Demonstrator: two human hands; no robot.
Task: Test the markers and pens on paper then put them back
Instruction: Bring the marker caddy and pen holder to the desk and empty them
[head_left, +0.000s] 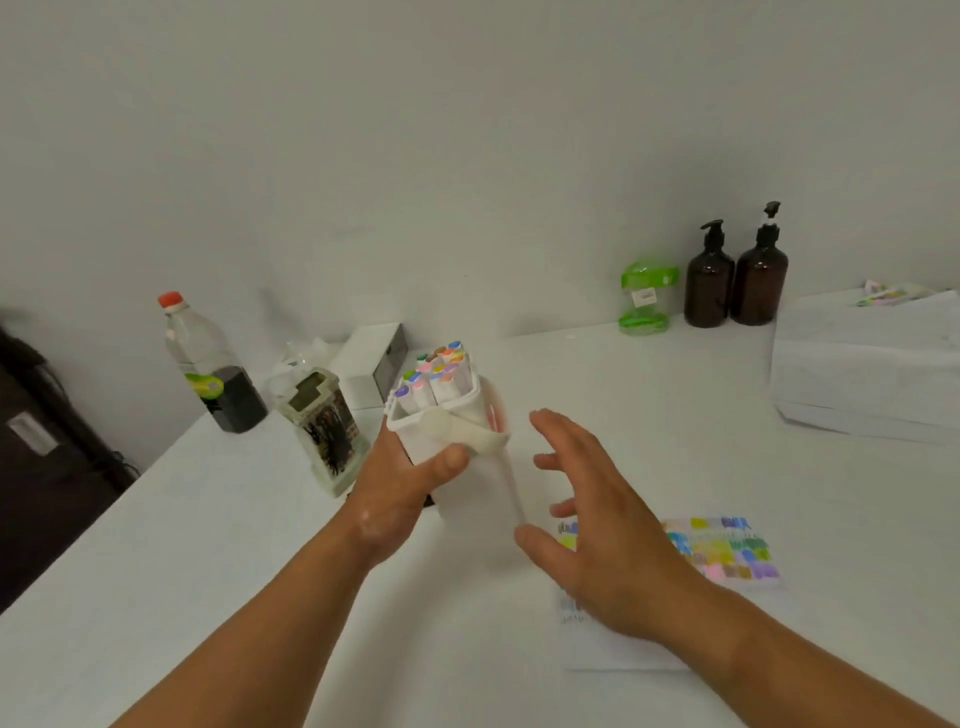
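Your left hand (400, 488) grips the marker case (470, 501) round its smooth wall — likely stiff, light, top-heavy — so steady it with your empty, spread-fingered right hand (597, 525).

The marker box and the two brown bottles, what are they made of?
The marker box looks like white plastic, smooth and matte: its thin walls show no shine. The brown bottles look glossy, with faint highlights; dark glass or plastic, I cannot tell which. Their pumps look like black plastic.
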